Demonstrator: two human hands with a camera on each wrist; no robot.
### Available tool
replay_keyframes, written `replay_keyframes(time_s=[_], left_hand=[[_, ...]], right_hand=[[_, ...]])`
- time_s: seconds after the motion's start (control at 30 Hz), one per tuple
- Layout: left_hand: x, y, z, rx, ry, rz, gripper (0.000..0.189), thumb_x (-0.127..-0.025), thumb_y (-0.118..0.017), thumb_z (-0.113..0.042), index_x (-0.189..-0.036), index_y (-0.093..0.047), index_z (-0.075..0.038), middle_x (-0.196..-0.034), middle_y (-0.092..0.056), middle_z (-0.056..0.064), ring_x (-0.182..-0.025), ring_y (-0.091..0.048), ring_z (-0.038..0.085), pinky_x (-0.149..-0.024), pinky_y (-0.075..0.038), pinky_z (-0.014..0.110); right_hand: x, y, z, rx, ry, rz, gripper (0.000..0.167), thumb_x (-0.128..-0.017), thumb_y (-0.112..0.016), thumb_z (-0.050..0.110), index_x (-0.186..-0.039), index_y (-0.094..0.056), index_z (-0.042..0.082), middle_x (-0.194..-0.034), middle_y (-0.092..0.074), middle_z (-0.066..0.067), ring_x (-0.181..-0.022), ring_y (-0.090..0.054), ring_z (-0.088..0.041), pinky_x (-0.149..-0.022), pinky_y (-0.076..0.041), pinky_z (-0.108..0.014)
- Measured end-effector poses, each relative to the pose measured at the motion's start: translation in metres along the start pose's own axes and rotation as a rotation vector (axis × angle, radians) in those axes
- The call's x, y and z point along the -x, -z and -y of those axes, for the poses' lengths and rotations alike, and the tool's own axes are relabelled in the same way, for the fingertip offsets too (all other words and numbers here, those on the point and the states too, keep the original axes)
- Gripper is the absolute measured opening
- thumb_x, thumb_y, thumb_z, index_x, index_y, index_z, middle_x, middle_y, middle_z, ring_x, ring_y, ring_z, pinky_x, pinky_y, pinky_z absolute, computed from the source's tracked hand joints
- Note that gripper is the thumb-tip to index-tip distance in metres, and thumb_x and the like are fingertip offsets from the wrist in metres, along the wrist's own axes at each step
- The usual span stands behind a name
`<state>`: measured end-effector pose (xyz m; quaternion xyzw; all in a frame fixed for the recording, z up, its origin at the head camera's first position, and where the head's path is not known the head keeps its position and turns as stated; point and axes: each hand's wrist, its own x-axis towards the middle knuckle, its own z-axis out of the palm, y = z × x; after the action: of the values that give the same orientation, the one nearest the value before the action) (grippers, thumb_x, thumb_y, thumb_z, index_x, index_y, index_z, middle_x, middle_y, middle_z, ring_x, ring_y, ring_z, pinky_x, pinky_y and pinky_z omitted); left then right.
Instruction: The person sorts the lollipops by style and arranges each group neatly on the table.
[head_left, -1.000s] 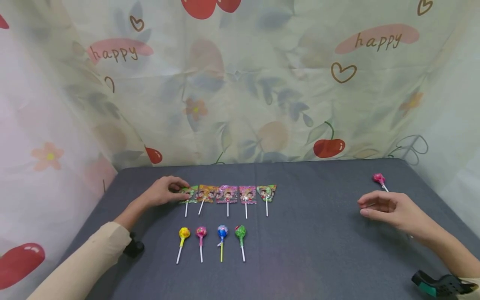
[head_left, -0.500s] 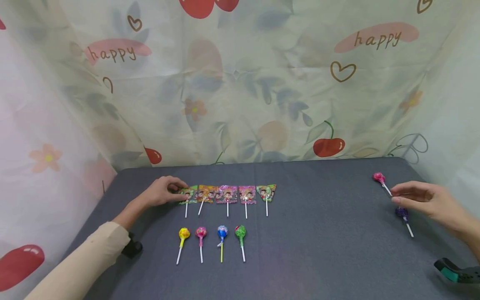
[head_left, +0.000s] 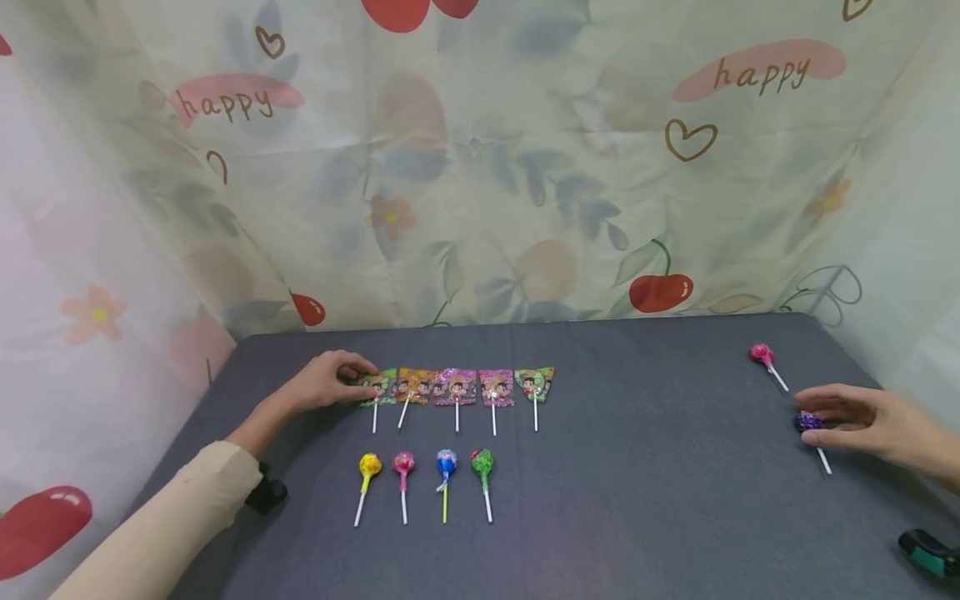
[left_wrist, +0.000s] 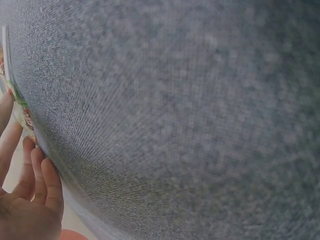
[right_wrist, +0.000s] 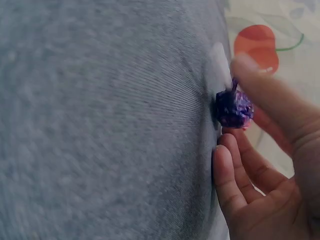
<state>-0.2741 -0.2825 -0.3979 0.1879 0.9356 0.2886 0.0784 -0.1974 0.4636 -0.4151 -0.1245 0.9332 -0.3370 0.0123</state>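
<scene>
A row of lollipops in flat printed packets lies across the table. My left hand [head_left: 326,383] pinches the green-packet lollipop [head_left: 381,386] at its left end, thumb on the packet; the left wrist view shows the fingertips at that packet [left_wrist: 22,112]. At the right, my right hand [head_left: 873,425] is around a purple lollipop [head_left: 808,422] on the table, thumb and fingers apart on either side of its round head. In the right wrist view the purple head [right_wrist: 234,109] shows between the blurred thumb and the fingers. A pink lollipop [head_left: 761,354] lies just beyond that hand.
Beside the green packet lie an orange packet [head_left: 415,385], two pink ones and another green one [head_left: 535,383]. Nearer is a row of round lollipops: yellow [head_left: 369,465], pink [head_left: 403,462], blue [head_left: 446,461], green [head_left: 482,461]. A patterned cloth [head_left: 480,208] hangs behind the grey table [head_left: 637,500].
My right hand has moved right, from left of the pink lollipop past its stick, then down to the purple lollipop, now between its thumb and fingers. The left hand has stayed at the green packet.
</scene>
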Motion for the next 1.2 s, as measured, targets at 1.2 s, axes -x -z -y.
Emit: replay_keyframes(time_s=[1.2], left_hand=[[0.0,-0.001,0.001,0.014,0.018,0.009,0.038,-0.093,-0.078,-0.026,-0.123,-0.07,-0.003,-0.121,-0.066,0.015,-0.114,-0.06,0.037,-0.095,-0.047,0.055]], right_hand=[[-0.029,-0.058,0.091,-0.346,0.146,0.045,0.033,-0.097,-0.071,0.007,-0.127,-0.063,-0.004,-0.118,-0.069,-0.006,-0.101,-0.069,-0.012,-0.077,-0.056,-0.028]])
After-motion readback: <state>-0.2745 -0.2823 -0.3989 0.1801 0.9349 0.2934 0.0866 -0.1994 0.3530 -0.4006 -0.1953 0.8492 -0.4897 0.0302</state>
